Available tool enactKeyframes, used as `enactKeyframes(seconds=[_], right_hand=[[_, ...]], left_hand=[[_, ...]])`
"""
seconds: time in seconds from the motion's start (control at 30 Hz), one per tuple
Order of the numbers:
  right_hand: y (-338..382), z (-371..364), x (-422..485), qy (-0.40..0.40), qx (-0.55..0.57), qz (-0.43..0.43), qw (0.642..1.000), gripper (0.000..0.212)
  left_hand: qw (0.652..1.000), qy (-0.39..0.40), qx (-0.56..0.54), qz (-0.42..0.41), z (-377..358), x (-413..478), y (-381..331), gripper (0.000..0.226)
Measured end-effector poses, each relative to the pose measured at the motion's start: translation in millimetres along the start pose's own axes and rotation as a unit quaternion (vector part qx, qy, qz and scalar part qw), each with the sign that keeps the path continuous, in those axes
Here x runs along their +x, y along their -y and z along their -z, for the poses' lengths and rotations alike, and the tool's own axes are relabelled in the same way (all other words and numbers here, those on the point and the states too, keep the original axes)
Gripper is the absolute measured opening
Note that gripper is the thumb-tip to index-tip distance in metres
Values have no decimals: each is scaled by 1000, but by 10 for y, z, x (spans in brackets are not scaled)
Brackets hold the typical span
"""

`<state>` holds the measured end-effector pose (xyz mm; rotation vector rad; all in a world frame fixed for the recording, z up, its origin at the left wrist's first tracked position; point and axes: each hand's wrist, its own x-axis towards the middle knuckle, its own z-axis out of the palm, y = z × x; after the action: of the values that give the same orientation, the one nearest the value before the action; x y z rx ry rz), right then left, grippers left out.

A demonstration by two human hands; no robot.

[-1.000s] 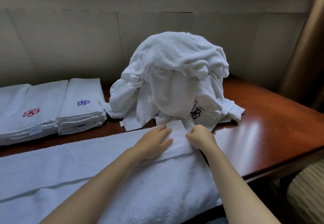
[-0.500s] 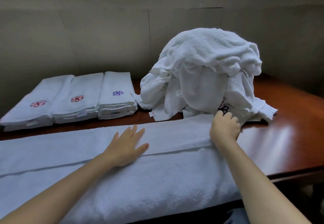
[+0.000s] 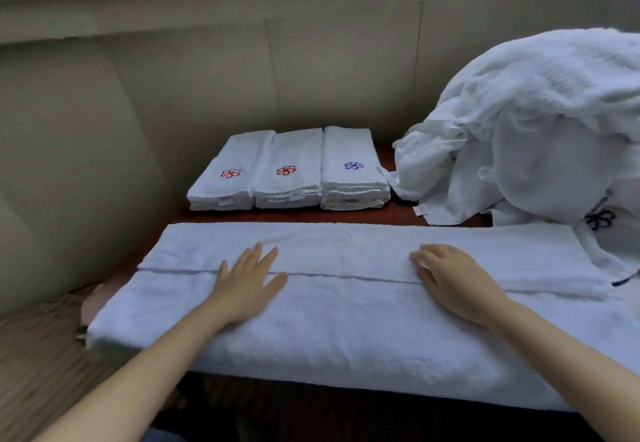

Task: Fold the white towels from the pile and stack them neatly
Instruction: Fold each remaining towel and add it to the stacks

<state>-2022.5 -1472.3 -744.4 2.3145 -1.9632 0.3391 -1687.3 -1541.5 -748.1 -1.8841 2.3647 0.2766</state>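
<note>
Nearest the camera: long white towel (image 3: 346,330) spread lengthwise across front of desk (image 3: 391,214), near edge hanging over the desk front. Already folded along its length, far flap laid over, seam line running left-right across the middle. Left hand (image 3: 247,280) flat on it, fingers spread, palm down, lying across the seam, left of centre. Right hand (image 3: 450,282) also palm down on the towel, fingers loosely bent at the seam, right of centre. Neither hand grips anything; both press or smooth the cloth. Hands well apart, towel directly under both.

Behind, mid-desk left: three stacks of folded towels (image 3: 289,169) side by side, touching, against the wall. Two carry a red logo, one a blue logo. Each stack looks several towels deep; exact count cannot be told.

Far right: big heap of unfolded towels (image 3: 540,130), tall, crumpled, one with a black logo (image 3: 600,220) near its base. Heap's lower edge touches or overlaps the right end of the spread towel.

Progress judgement: partly done. Several towels are finished and stacked, the current one is mid-fold after the lengthwise fold, with cross folds and placing on a stack still to do. The heap is large, so much of the work remains.
</note>
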Motion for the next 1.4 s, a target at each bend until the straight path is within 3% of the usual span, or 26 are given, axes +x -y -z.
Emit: enactKeyframes(seconds=[0.07, 0.13, 0.23, 0.33, 0.43, 0.5, 0.57, 0.63, 0.67, 0.73, 0.83, 0.9, 0.97, 1.03, 1.07, 1.13, 1.2, 1.4], right_hand=[[235, 51, -113, -61, 10, 93, 994, 23], [518, 37, -282, -93, -9, 186, 978, 30], [861, -55, -548, -40, -65, 275, 958, 64], [1001, -121, -659, -25, -141, 296, 944, 88], [987, -79, -580, -111, -90, 309, 940, 63], [956, -9, -504, -130, -65, 281, 949, 53], [921, 33, -443, -94, -81, 203, 971, 73], [881, 99, -369, -19, -125, 102, 987, 92], [836, 118, -324, -3, -146, 64, 987, 90], [708, 132, -232, 23, -185, 7, 982, 76], [500, 176, -103, -12, -148, -77, 986, 52], [321, 222, 51, -45, -81, -133, 987, 38], [115, 249, 254, -73, -18, -173, 982, 26], [-60, 255, 443, -43, 4, -184, 982, 13], [-123, 237, 518, -11, 11, -184, 983, 6], [-233, 152, 640, 50, 2, -192, 980, 17], [-327, 82, 728, 62, 6, -207, 976, 21], [-409, -49, 970, 97, -34, -223, 969, 32]], left_hand=[[998, 2, -8, -54, -5, -146, 33, 68], [989, -3, -11, -146, -87, -351, 10, 68], [962, -13, 33, -272, -208, -695, -69, 74], [917, -132, 161, -341, -296, -878, -89, 80], [863, -280, 127, -401, -331, -866, 41, 45], [834, -353, 70, -419, -318, -828, 156, 37], [823, -421, 58, -376, -233, -768, 281, 32], [844, -451, 89, -277, -110, -710, 403, 40], [862, -448, 103, -211, -26, -670, 473, 45], [915, -383, 123, -41, 180, -588, 627, 53], [951, -242, 115, 154, 482, -484, 1029, 32], [952, -239, -9, 192, 670, -474, 1311, 13], [930, -250, -203, 179, 807, -437, 1486, 15], [907, -249, -302, 155, 861, -291, 1546, 15], [902, -252, -314, 156, 860, -189, 1544, 14], [888, -266, -327, 182, 835, 38, 1503, 11], [878, -267, -336, 213, 768, 276, 1476, 22], [898, -220, -234, 300, 473, 683, 1528, 41]])
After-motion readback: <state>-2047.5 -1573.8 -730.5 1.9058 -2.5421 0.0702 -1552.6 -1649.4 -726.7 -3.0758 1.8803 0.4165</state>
